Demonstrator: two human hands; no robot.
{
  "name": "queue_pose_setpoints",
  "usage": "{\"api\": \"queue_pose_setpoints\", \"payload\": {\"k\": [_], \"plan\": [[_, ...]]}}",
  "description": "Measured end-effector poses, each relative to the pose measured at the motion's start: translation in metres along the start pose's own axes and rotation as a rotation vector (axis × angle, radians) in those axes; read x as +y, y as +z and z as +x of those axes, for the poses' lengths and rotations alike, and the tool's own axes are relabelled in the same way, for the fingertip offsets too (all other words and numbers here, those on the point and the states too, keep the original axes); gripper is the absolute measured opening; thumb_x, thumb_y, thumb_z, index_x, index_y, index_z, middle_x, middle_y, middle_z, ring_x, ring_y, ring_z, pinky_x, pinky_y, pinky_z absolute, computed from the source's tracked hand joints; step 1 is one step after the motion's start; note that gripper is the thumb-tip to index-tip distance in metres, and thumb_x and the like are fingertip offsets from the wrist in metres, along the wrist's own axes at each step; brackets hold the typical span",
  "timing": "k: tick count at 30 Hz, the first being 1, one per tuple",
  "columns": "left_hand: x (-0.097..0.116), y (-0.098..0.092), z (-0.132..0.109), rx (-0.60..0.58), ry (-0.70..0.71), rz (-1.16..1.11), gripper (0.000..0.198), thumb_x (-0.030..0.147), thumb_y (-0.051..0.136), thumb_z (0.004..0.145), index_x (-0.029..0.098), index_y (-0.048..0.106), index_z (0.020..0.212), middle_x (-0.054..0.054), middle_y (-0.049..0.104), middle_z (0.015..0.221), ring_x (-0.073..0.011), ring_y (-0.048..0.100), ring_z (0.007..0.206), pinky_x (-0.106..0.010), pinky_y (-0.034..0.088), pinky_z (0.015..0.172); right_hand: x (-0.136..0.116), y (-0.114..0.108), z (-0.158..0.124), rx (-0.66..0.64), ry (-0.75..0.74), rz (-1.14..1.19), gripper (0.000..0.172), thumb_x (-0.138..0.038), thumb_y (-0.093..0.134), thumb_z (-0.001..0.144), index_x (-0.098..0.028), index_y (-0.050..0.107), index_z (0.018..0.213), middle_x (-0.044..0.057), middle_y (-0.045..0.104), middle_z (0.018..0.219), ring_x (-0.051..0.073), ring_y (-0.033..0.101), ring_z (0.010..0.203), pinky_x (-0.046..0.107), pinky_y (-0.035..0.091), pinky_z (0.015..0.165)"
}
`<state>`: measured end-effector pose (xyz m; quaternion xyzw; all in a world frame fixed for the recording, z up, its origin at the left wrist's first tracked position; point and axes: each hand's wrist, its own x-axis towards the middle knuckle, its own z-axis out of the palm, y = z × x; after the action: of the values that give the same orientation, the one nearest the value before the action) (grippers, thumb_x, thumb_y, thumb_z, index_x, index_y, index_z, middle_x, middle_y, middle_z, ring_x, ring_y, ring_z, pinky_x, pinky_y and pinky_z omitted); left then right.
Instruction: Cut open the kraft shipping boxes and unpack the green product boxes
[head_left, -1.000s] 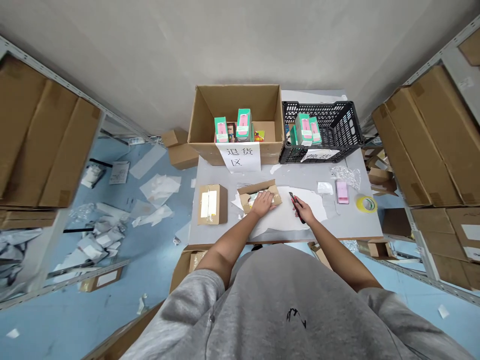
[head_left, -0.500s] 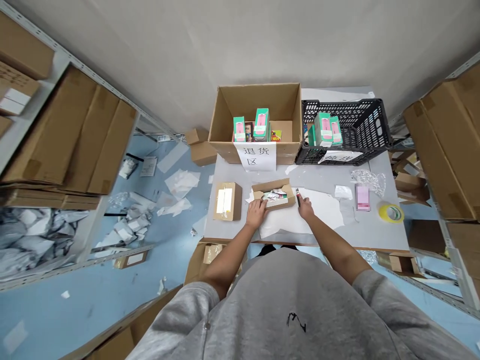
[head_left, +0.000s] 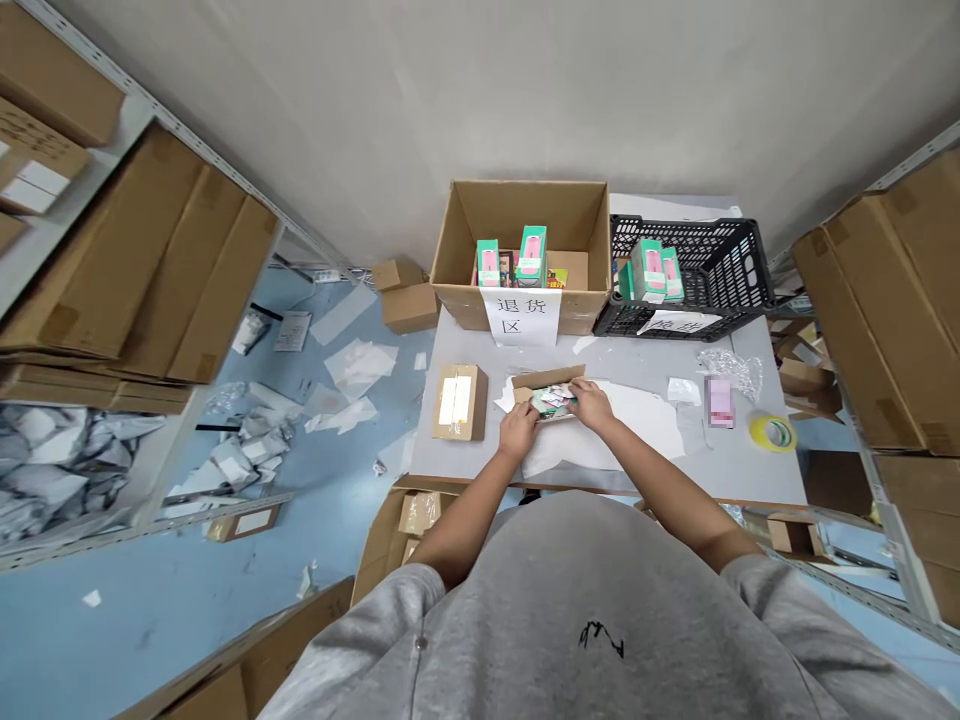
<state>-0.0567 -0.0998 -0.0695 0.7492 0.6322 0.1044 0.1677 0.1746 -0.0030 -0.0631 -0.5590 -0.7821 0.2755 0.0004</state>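
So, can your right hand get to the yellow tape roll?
Probably yes. The right hand is busy at the small cardboard box, but the way across the grey table looks open to the yellow tape roll, beside the pink packet.

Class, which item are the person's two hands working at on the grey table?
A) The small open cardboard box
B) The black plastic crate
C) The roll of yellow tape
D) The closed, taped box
A: the left hand and right hand are both at the small open cardboard box, over the green-and-white packets inside it.
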Motion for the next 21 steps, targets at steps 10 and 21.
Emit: {"api": "queue_pose_setpoints", "payload": {"k": [10, 21], "plan": [[-0.013, 0.025, -0.030, 0.016, 0.102, 0.015, 0.036, 0.016, 0.043, 0.114, 0.022, 0.076, 0.100, -0.007, 0.072, 0.108, -0.0196, 0.063, 0.097, -0.029, 0.048, 0.081, 0.006, 0.021, -0.018, 0.000, 0.170, 0.109, 0.109, -0.017, 0.077, 0.082, -0.029, 0.031, 0.180, 0.008, 0.027, 0.187, 0.030, 0.034, 0.167, 0.039, 0.038, 0.131], [-0.013, 0.028, -0.032, -0.006, 0.136, -0.002, 0.032, 0.015, 0.044, 0.111, 0.021, 0.074, 0.115, -0.012, 0.071, 0.110, -0.0244, 0.066, 0.104, -0.037, 0.053, 0.093, 0.000, 0.028, -0.034, 0.084, 0.220, 0.012, 0.097, -0.024, 0.073, 0.090, -0.021, 0.035, 0.178, 0.011, 0.028, 0.187, 0.036, 0.041, 0.159, 0.044, 0.042, 0.127]]}}
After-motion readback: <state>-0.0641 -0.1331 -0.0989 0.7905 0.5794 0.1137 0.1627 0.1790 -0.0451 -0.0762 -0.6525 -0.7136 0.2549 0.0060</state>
